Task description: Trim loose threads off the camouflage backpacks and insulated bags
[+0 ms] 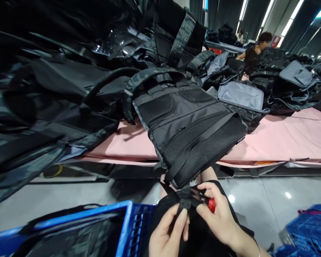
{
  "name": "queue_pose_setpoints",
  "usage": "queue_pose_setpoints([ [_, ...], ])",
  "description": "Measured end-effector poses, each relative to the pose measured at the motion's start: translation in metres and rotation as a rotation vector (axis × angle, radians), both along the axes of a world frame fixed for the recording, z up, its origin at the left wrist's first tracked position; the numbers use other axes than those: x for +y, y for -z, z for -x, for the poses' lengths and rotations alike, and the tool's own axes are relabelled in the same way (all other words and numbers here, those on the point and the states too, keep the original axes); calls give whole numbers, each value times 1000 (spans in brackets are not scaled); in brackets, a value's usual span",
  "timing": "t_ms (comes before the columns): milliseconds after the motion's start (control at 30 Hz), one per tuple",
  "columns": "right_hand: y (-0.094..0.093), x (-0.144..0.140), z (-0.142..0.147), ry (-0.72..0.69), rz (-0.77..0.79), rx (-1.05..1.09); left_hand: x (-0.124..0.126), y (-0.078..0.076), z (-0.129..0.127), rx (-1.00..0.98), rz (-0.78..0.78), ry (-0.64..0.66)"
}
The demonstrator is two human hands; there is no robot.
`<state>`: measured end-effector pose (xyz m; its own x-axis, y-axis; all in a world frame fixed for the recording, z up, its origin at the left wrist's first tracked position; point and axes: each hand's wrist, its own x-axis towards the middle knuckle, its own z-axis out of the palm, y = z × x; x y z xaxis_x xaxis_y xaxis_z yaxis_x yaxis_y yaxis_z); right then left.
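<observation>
A black backpack [173, 114] with mesh back panels and camouflage trim lies over the front edge of the pink table, its lower end tipping down toward my lap. A black webbing strap [185, 202] runs from its lower corner. My left hand [171, 228] pinches that strap between thumb and fingers. Close beside it, my right hand [216, 212] is closed around a small red-handled tool [212, 205], which looks like thread snips. Its dark front part is near the strap. Fingers partly hide the tool, so I cannot tell if it touches the webbing.
More black and camouflage bags [69, 78] are heaped along the pink table [283, 139]. A blue crate [130, 221] holding dark bags stands at my left. More blue crates [310, 225] sit on the floor at right. Another person [253, 53] is at the far side.
</observation>
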<state>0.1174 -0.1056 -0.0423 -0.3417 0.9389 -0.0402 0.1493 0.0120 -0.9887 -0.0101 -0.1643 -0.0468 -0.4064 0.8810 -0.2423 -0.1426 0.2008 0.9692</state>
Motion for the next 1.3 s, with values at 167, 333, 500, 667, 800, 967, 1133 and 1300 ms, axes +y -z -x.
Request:
queue_pose_setpoints([
  [167, -6, -6, -13, -31, -348, -161, -1, 9, 4, -79, 33, -84],
  [333, -4, -5, -11, 5, -512, -168, 0, 7, 2, -106, 41, -97],
  [500, 3, -3, -8, 32, -601, -172, -1, 3, 1, -69, 42, -80],
  [667, 7, -2, -12, 71, -541, -153, 2, 5, 2, -134, 39, -85],
  [800, 7, -3, -14, 64, -519, -191, 4, 5, 4, -175, 14, -102],
  [967, 10, -4, -12, 65, -566, -178, 5, 2, 1, -163, 27, -107],
  [1133, 12, -5, -13, 90, -535, -157, 5, 4, 0, -169, 26, -100],
  [1300, 11, -6, -19, 18, -456, -103, 3, 1, 0, -263, 80, -42],
])
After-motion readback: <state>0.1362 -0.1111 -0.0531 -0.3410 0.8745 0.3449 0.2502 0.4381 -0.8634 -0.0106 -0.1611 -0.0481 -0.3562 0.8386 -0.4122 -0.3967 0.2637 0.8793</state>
